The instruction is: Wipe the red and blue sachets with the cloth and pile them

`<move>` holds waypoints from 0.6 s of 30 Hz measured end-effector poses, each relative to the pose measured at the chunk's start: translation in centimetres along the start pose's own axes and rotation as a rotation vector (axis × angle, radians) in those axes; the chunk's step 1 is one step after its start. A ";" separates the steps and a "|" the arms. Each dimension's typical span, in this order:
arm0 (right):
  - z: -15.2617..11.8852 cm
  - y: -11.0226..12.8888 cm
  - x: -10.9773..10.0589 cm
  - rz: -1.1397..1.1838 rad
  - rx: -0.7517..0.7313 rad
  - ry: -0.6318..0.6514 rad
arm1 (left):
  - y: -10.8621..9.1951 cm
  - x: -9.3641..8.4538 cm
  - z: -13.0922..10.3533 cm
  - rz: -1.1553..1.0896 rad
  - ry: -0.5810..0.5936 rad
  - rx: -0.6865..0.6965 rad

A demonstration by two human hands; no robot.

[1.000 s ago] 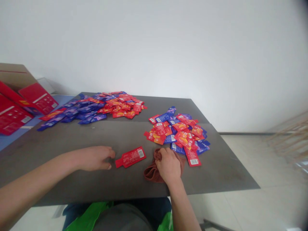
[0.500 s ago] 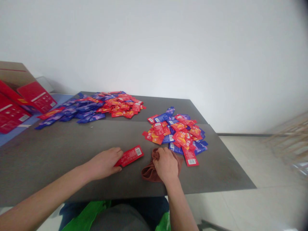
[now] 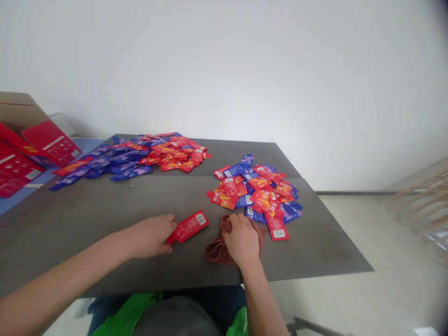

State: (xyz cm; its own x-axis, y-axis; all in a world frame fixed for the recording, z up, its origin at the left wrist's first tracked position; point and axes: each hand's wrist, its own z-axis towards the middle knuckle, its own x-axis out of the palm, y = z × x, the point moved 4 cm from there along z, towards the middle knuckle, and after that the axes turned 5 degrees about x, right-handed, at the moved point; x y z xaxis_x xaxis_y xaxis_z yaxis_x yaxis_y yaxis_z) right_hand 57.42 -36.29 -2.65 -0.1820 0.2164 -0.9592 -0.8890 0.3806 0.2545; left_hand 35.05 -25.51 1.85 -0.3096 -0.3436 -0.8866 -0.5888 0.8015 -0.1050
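A red pouch [image 3: 193, 225] with a white barcode lies nearly flat on the grey table, its narrow end between the fingers of my left hand [image 3: 156, 236]. My right hand [image 3: 241, 239] is closed around a bunched brown cloth [image 3: 219, 249], which rests on the table to the right of that pouch. Just beyond the cloth spreads a heap of red and blue pouches [image 3: 261, 182]. One red pouch [image 3: 279, 227] sticks out of this heap toward me, close to the cloth.
A larger pile of blue and red pouches [image 3: 129, 156] covers the table's back left. Red cardboard boxes [image 3: 52, 144] stand at far left on a blue surface. A white wall [image 3: 224, 70] rises behind the grey table [image 3: 315, 242]. Wooden slats [image 3: 423, 191] show at right.
The view has shifted very slightly. Both hands keep their places, the left on the red pouch and the right on the brown cloth.
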 end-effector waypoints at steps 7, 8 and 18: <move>0.0 0.1 -0.2 -0.007 0.001 0.020 | -0.2 1.6 0.0 -0.007 -0.120 0.011; 0.0 0.1 -0.2 -0.006 0.003 0.025 | -0.1 1.7 0.0 -0.009 -0.136 0.013; 0.0 0.2 -0.3 0.009 0.024 0.045 | -2.0 1.1 1.7 0.024 -0.172 0.028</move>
State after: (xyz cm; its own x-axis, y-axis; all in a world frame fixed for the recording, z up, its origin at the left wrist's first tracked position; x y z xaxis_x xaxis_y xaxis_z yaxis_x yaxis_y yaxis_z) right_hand 57.29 -36.28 -2.35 -0.2089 0.1791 -0.9614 -0.8770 0.4006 0.2652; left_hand 37.15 -26.61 0.29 -0.1898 -0.2369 -0.9528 -0.5607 0.8228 -0.0929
